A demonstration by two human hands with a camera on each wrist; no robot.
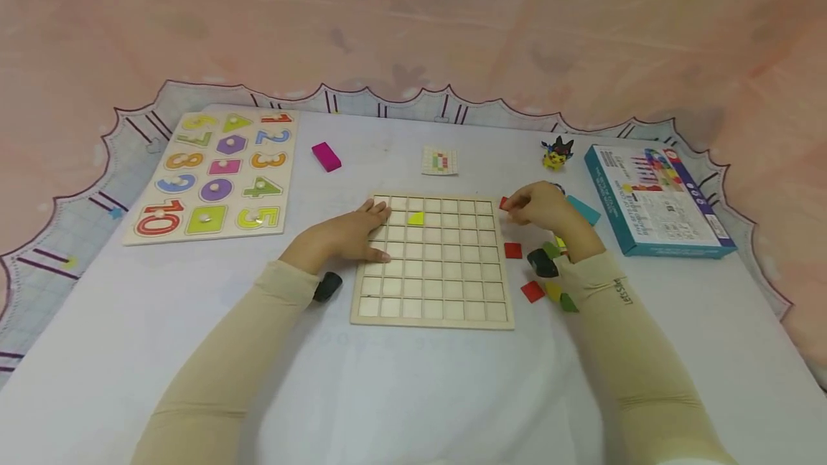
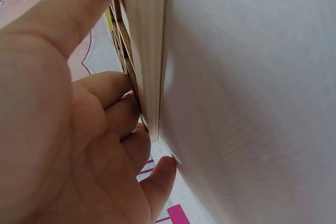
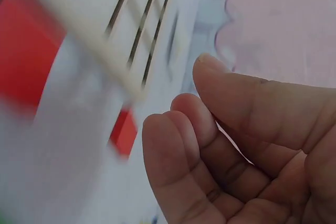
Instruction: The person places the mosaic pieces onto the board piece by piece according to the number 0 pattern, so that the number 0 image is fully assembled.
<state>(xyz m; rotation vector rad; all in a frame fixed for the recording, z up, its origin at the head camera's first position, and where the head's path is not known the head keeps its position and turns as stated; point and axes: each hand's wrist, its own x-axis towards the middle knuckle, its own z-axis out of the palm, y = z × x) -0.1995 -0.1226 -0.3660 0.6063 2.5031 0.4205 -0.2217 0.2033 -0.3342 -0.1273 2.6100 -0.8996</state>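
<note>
While left hand (image 1: 352, 234) fingers press flat on the grid board (image 1: 433, 307), right hand (image 1: 539, 208) fingers' grip is unclear

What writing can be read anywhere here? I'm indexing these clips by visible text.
"1", "2", "3", "4", "5", "6", "7", "8", "9", "10": coloured number pieces on the wooden peg puzzle board.
Short word on the beige right sleeve: too small to read.
Print on the teal cardboard box: too small to read.
Small white pattern card: coloured squares only, no words.
Wooden grid tray: no text.
</note>
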